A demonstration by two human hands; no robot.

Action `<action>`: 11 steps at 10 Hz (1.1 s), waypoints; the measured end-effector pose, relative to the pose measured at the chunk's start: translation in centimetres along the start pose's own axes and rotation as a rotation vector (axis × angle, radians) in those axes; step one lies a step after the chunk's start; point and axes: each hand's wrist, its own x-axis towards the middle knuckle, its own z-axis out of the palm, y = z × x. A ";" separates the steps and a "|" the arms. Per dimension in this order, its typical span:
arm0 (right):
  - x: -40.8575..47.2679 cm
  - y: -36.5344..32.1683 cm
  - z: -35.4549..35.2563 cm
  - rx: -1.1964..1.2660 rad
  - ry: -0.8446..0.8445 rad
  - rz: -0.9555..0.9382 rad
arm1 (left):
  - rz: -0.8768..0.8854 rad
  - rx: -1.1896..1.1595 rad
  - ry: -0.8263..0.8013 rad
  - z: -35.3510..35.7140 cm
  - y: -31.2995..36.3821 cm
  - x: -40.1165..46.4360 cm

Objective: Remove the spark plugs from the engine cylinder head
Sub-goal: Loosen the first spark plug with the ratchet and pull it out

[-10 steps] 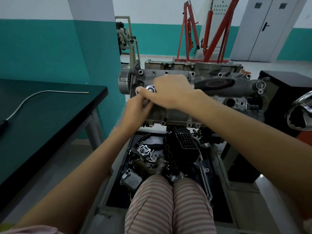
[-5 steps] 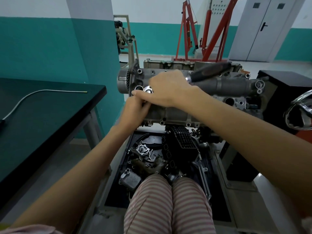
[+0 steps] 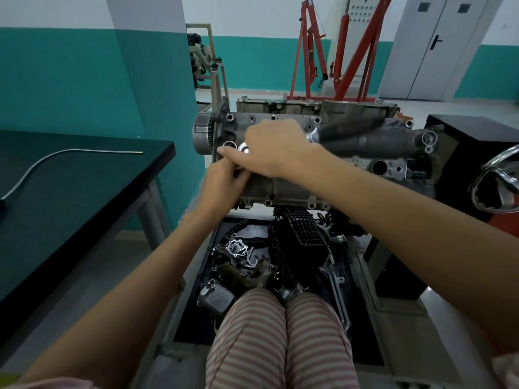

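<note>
The head (image 3: 283, 189) sits across a stand in front of the person, its grey top face turned toward the camera, bolt holes along both long edges. The right hand (image 3: 273, 148) lies over the left part of that face, fingers curled round a ratchet (image 3: 344, 132) whose dark handle runs out to the right, blurred; the shiny round end (image 3: 243, 149) of the ratchet shows just past the knuckles, beside an open plug well (image 3: 229, 144) near the left end of the head. The left hand (image 3: 224, 182) comes up from below and tucks under the right one, its fingertips bunched against the tool below the shiny end; whether they pinch it or only steady it cannot be told, as the right hand covers them. No plug itself can be seen; the spot under the tool is hidden. A second round hole (image 3: 379, 167) shows at the right of the head. Below, a black tray (image 3: 196, 318) holds loose parts: a cooler (image 3: 216, 297), a chain (image 3: 250, 258), a black grille (image 3: 306, 228). Striped knees (image 3: 278, 341) fill the bottom. A dark table (image 3: 70, 192) with a thin hose (image 3: 56, 155) stands to the left, a red crane (image 3: 348, 51) behind
</note>
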 end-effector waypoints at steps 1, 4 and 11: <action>0.5 -0.1 0.5 0.023 0.044 -0.020 | 0.020 0.003 0.071 0.0 -0.3 -0.2; -0.3 -1.9 1.8 1.188 -0.298 0.395 | -0.106 -0.268 0.119 0.4 0.9 -0.6; 0.8 -0.5 0.7 0.176 0.006 0.034 | 0.066 -0.084 0.143 0.3 0.5 -0.3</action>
